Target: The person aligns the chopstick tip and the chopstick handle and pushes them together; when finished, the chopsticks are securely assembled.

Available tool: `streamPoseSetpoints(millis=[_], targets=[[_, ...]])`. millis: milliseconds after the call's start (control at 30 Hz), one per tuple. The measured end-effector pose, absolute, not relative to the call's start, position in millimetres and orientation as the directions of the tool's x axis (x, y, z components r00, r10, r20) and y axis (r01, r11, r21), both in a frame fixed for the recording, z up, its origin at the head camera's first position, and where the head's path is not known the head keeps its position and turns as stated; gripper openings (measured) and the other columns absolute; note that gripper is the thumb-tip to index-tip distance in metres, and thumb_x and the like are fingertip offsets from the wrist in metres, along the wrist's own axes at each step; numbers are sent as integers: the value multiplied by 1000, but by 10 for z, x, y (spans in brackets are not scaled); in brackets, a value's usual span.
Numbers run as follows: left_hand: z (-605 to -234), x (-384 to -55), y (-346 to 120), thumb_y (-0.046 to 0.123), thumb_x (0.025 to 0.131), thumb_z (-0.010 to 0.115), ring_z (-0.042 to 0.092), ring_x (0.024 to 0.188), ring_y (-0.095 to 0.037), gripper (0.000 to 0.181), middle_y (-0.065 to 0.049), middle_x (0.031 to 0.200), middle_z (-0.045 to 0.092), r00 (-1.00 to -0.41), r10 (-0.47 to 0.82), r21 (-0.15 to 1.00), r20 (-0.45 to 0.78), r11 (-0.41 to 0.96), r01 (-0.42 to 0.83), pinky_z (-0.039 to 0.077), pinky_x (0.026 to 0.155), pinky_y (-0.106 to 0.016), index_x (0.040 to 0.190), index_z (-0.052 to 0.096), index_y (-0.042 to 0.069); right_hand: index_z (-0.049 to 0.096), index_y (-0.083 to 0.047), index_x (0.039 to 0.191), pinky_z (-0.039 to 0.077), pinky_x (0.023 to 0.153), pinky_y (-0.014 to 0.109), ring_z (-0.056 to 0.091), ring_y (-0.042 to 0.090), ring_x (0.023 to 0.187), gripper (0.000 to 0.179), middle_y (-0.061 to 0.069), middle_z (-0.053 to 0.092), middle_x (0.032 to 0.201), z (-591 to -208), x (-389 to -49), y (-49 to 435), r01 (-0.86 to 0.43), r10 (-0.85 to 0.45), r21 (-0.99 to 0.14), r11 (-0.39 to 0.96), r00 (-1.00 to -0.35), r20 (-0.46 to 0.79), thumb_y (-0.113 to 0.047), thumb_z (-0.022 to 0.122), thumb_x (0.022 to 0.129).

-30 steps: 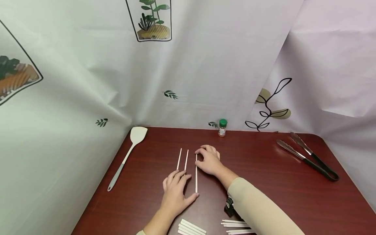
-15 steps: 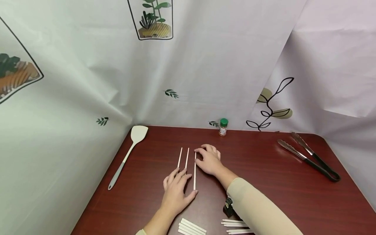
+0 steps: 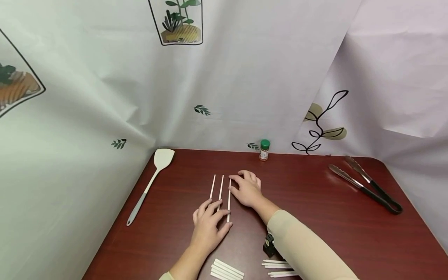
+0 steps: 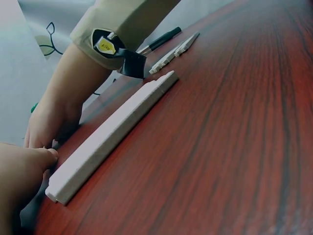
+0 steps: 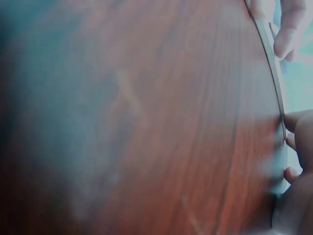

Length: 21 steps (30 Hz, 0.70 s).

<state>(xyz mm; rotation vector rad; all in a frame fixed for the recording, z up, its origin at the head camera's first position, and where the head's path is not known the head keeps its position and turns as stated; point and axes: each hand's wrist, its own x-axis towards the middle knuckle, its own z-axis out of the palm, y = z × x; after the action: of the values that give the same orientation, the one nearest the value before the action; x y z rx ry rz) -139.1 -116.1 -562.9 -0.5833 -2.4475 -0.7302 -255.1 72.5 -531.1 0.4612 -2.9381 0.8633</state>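
Note:
Three thin white sticks lie lengthwise on the dark red table (image 3: 297, 186) in the head view: a left stick (image 3: 212, 186), a middle stick (image 3: 221, 186) and a right stick (image 3: 229, 200). My right hand (image 3: 247, 192) pinches the far end of the right stick between thumb and index finger. My left hand (image 3: 205, 229) lies spread over the near ends, its fingertips on the left and middle sticks. Its thumb and index fingertip touch the near end of the right stick. In the right wrist view, that stick (image 5: 270, 51) runs between both hands' fingers.
A bundle of shorter-looking white sticks (image 3: 226, 270) lies near the front, with more white sticks (image 3: 276, 264) partly under the right sleeve. A spatula (image 3: 150, 186) lies left, tongs (image 3: 367, 186) lie right, and a green-capped jar (image 3: 264, 150) stands at the back.
Both hands have moved the right stick leftward, closer to the middle stick. My left index fingertip now touches it. The head view has shifted slightly.

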Motion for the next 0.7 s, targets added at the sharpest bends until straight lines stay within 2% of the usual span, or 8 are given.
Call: streamPoseSetpoints(millis=[567, 700], targets=[[-5636, -1382, -1150, 25, 76, 95, 54, 131, -47, 36, -12, 135, 69, -768, 230, 370, 598, 770, 520, 35, 98, -67, 109, 82, 22, 67, -26, 146, 26, 115, 63, 34, 40, 147, 44, 12, 49, 153, -5302, -2541, 696, -264, -247, -515, 816, -963, 103, -39, 68, 103], [-5639, -1381, -1143, 25, 77, 94, 54, 131, -47, 38, -12, 136, 68, -772, 229, 377, 592, 769, 517, 34, 99, -67, 112, 82, 21, 63, -23, 150, 24, 115, 64, 36, 41, 146, 50, 13, 52, 150, -5301, -2566, 705, -231, -208, -597, 769, -972, 108, -38, 69, 103]])
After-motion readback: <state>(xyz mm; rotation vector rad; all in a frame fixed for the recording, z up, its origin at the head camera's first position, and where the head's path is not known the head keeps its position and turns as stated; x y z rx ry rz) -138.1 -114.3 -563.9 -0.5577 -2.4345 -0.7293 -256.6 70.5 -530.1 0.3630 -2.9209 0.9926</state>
